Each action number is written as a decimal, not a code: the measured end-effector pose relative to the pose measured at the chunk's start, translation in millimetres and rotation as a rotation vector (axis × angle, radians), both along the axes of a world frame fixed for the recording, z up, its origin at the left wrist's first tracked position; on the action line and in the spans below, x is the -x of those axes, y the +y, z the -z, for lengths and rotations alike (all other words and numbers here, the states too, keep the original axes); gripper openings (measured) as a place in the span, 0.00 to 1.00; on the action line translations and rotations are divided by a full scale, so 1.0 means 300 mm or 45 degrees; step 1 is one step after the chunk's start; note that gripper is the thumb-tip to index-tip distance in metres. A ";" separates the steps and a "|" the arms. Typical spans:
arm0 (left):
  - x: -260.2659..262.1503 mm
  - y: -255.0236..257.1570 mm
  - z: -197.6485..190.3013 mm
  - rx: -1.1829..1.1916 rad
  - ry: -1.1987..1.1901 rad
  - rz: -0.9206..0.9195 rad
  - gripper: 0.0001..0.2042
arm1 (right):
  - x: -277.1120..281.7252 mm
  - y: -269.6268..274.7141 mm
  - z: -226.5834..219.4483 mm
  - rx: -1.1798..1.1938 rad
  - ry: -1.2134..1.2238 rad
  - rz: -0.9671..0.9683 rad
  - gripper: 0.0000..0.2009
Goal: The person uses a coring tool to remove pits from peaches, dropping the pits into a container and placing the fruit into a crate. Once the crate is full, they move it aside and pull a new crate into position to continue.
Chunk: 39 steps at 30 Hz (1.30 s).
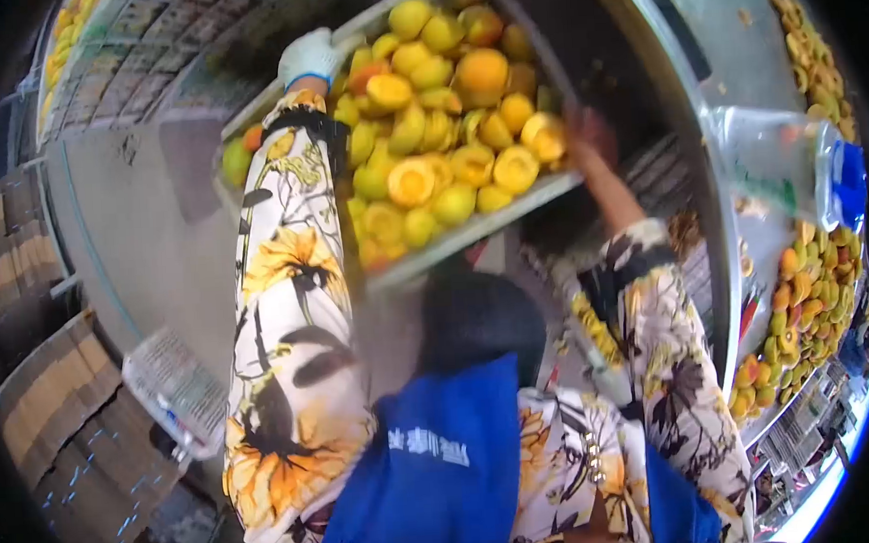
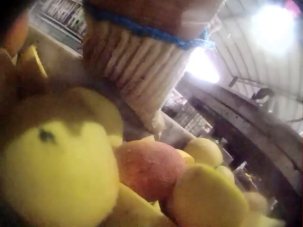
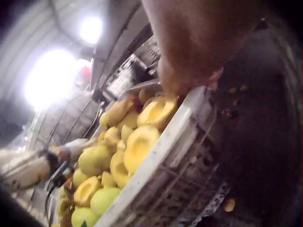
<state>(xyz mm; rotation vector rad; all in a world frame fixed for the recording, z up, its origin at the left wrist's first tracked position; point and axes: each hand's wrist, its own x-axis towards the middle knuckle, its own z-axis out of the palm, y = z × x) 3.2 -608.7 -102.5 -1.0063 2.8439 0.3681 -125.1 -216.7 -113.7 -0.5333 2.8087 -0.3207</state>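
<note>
A pale plastic crate (image 1: 491, 222), heaped with yellow peaches (image 1: 412, 182), spans the space before me in the head view. Many are cut halves with bare hollows; others look whole. My left hand (image 1: 307, 58), in a white glove with a blue cuff, grips the crate's far left rim. On the opposite side, my bare right hand (image 1: 593, 137) holds the right rim, blurred in the head view. The right wrist view shows that hand (image 3: 194, 52) over the rim, above the crate's lattice wall (image 3: 175, 184). A reddish peach (image 2: 151, 170) lies below the glove cuff (image 2: 132, 66).
A metal-edged table (image 1: 725, 286) runs along the right, bearing piles of peach halves (image 1: 809, 301) and a clear plastic container with a blue cap (image 1: 850, 186). Stacked cartons (image 1: 78, 408) stand at the left, near a white printed jug-like object (image 1: 175, 388).
</note>
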 end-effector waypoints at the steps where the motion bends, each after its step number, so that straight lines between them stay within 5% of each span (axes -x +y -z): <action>1: -0.043 0.004 0.005 -0.065 0.007 0.023 0.30 | -0.080 0.056 0.006 -0.067 -0.068 0.061 0.24; 4: -0.042 0.006 0.032 0.210 0.126 0.001 0.27 | -0.073 0.046 -0.007 0.083 0.088 0.068 0.24; 7: 0.003 0.020 0.007 0.079 -0.001 -0.026 0.28 | 0.022 0.008 0.017 0.046 -0.122 -0.070 0.24; 11: -0.096 0.041 -0.005 0.140 0.136 0.105 0.28 | -0.059 0.030 -0.047 0.025 -0.010 0.061 0.25; 13: -0.083 0.120 -0.059 0.182 0.025 -0.026 0.28 | -0.092 0.114 0.031 0.286 0.122 0.035 0.25; 15: -0.026 0.057 0.060 0.239 0.081 -0.030 0.28 | -0.031 -0.011 -0.042 0.003 -0.213 0.120 0.22; 17: 0.029 0.020 0.022 0.133 -0.059 -0.076 0.29 | 0.063 -0.042 -0.028 -0.004 -0.166 0.022 0.22; 19: -0.045 0.007 0.011 0.057 0.109 0.036 0.29 | -0.008 0.002 -0.017 -0.004 -0.158 -0.031 0.22; 21: -0.078 0.026 -0.003 0.129 0.024 0.010 0.29 | -0.014 0.036 -0.013 0.034 -0.034 -0.067 0.23; 22: -0.072 0.068 -0.013 0.188 0.007 -0.024 0.29 | -0.055 0.048 0.001 0.448 0.357 -0.150 0.24; 25: 0.010 0.039 0.037 0.182 -0.020 -0.030 0.29 | 0.012 -0.033 -0.064 -0.048 -0.226 0.002 0.24; 29: -0.060 -0.002 0.018 0.138 0.040 0.061 0.30 | 0.063 -0.043 0.015 -0.105 -0.264 0.010 0.24; 31: -0.036 0.054 -0.016 0.144 -0.094 -0.068 0.30 | -0.010 -0.023 -0.006 0.591 0.446 -0.237 0.24; 33: 0.006 0.052 0.010 0.132 -0.085 -0.027 0.30 | 0.038 -0.078 -0.099 -0.219 -0.551 0.125 0.25; 36: -0.060 0.033 0.022 0.138 0.005 0.022 0.30 | 0.046 -0.071 -0.098 -0.172 -0.333 -0.039 0.27; 38: -0.082 0.046 -0.023 0.169 0.031 0.041 0.29 | -0.023 -0.049 -0.051 0.471 0.235 -0.107 0.26; 39: -0.032 0.003 -0.005 0.237 0.051 0.000 0.29 | -0.029 -0.019 -0.024 0.337 0.160 -0.077 0.25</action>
